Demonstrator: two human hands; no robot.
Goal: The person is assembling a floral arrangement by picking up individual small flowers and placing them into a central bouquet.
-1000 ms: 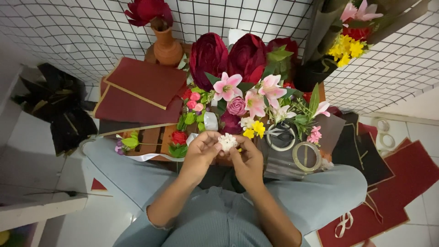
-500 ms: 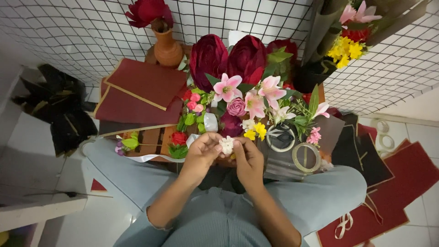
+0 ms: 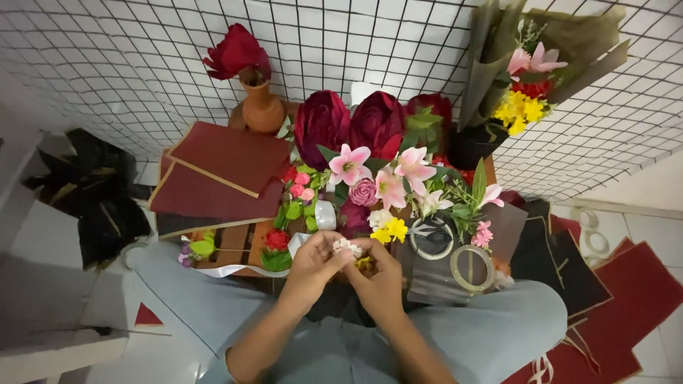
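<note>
Both hands together, left hand (image 3: 313, 264) & right hand (image 3: 376, 274) pinching a small white flower (image 3: 346, 247) w/ fingertips, mid-fiddling; next prob needs gentle placement among the pink flowers (image 3: 380, 178).

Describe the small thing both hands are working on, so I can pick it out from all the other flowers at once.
Start at the two big dark red blooms against the wire grid wall, then drop straight down past the pink lilies to where the left hand and right hand meet. Pinched between their fingers is a small white blossom, the only flower off the pile and much paler than the yellow flowers just above.
</note>
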